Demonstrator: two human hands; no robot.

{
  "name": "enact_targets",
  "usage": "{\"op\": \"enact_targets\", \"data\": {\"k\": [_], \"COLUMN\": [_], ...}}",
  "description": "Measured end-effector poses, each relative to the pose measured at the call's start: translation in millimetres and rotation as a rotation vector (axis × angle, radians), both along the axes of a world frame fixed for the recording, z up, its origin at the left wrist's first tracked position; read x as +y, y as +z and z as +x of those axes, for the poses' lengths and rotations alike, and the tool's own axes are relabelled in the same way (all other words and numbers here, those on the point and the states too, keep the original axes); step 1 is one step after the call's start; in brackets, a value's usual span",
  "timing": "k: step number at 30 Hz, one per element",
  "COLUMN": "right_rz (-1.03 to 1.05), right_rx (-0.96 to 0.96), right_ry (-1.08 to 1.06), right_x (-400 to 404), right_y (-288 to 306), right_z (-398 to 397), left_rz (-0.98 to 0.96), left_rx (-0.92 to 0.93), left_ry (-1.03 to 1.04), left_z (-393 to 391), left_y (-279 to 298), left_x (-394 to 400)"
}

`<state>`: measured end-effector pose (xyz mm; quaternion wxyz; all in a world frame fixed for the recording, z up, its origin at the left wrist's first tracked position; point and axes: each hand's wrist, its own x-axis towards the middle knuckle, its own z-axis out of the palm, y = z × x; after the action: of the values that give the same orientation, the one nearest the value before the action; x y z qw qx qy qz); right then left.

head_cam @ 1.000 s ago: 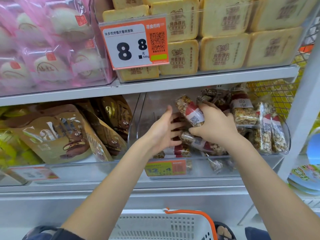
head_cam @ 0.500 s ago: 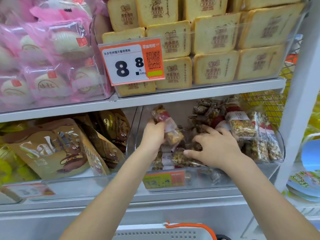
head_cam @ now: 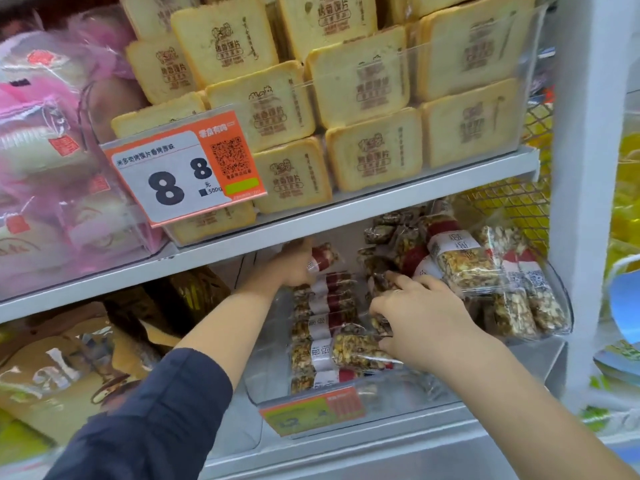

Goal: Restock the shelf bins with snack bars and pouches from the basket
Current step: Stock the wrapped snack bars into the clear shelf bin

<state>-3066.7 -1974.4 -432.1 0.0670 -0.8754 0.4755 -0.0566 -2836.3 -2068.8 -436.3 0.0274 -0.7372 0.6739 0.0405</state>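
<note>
While left hand (head_cam: 294,268) grips red-banded nut bar (head_cam: 323,259), right hand (head_cam: 420,322) pinches another.

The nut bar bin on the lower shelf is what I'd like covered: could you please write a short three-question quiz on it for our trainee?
1. True or false: the left hand holds a nut bar at the top of the stacked column in the clear bin.
2. Which shelf carries the toast slice packs? A) the one above the bin B) the bin's own shelf C) the floor
3. Fill in: the right hand reaches in among the ____ in the bin.

Key: 1 true; 2 A; 3 nut bars
</note>
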Motion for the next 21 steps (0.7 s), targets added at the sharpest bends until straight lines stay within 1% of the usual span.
{"op": "enact_targets", "data": {"k": [2,3,5,6,8,11,13,15,16,17,19,20,21], "right_rz": [-0.015,-0.018,-0.02,-0.021,-0.015,-0.023,0.002,0.073,0.113,0.174,0.228,0.218,0.198], "right_rx": [-0.004,0.003,0.003,-0.001,-0.005,0.02,0.015,-0.041,-0.084,-0.147,-0.277,-0.324,-0.381], "right_ry": [0.012,0.017,0.028,0.033,0.031,0.031,0.031,0.018,0.01,-0.026,-0.068,-0.074,-0.088], "right_x": [-3.1,-3.3,-3.2,-2.8,-1.2,0.9,4.4,-0.9,-8.7,-14.5,-20.8,-20.3,-18.6], "right_y": [-1.4,-0.9,-0.8,-1.4,-0.6,2.1,2.3,-4.0,-7.8,-9.1,-8.6,-6.1,-4.7], "right_z": [0.4,0.7,0.2,0.1,2.0,3.5,1.3,4.8,9.9,13.6,17.2,17.8,17.2], "left_rz": [-0.02,-0.001,0.01,-0.027,-0.089,-0.069,-0.043,-0.009,-0.026,-0.076,-0.229,-0.271,-0.27], "left_rx": [0.002,0.002,0.002,0.003,-0.05,-0.2,-0.187,-0.031,0.053,0.12,0.26,0.372,0.511], "left_ry": [-0.059,-0.073,-0.073,-0.066,-0.058,-0.079,-0.064,0.004,0.022,0.021,-0.024,-0.056,-0.09], "left_z": [4.8,6.0,6.4,6.6,5.0,-3.2,-3.4,2.8,6.5,8.7,3.4,-2.7,-10.3], "left_y": [-1.4,-1.2,-2.5,-3.6,-5.2,-8.2,-8.0,-4.8,-2.3,0.4,5.4,8.5,12.2], "left_x": [-7.2,-8.2,-7.4,-7.1,-7.0,-8.0,-7.9,-4.1,-1.7,1.7,13.5,20.7,27.9]}}
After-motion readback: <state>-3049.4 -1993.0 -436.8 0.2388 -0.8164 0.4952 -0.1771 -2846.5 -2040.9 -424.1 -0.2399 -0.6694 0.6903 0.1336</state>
